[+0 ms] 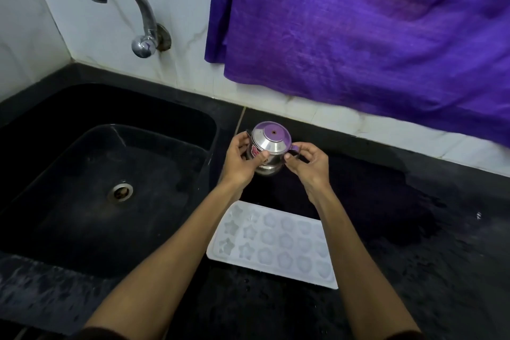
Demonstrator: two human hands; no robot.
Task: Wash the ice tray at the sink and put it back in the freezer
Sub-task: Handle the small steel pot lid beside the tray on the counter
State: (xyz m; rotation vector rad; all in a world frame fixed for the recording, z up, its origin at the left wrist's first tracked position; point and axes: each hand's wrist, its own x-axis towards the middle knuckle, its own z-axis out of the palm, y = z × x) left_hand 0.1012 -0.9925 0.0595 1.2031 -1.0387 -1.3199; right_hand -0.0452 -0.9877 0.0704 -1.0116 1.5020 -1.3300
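Right now both hands hold a small steel pot (269, 150) with a lid, lifted just above the black tabletop (386, 229). The left hand (241, 159) wraps the pot's side, its fingers (242, 137) curled behind the body and the thumb pressed across the front. The right hand (309, 161) pinches the pot's small side handle between thumb and curled fingers (303, 148). Both forearms reach forward from the bottom of the view, wrists bent slightly inward so the hands face each other around the pot.

The white ice tray (271, 243) lies flat on the tabletop below the hands and toward the body, between the two forearms, touched by neither. Its star and round moulds face up. Left of the left fingers is the dark sink (55, 146), and a curved tap (124, 3) hangs from the wall beyond it. Above and right of the right fingers hangs a purple cloth (358, 30).

The step in hand looks like moving or opening the pot; which one cannot be told. To do it well, keep the pot level and the lid seated, set it down away from the tray, then bring the tray under the tap.
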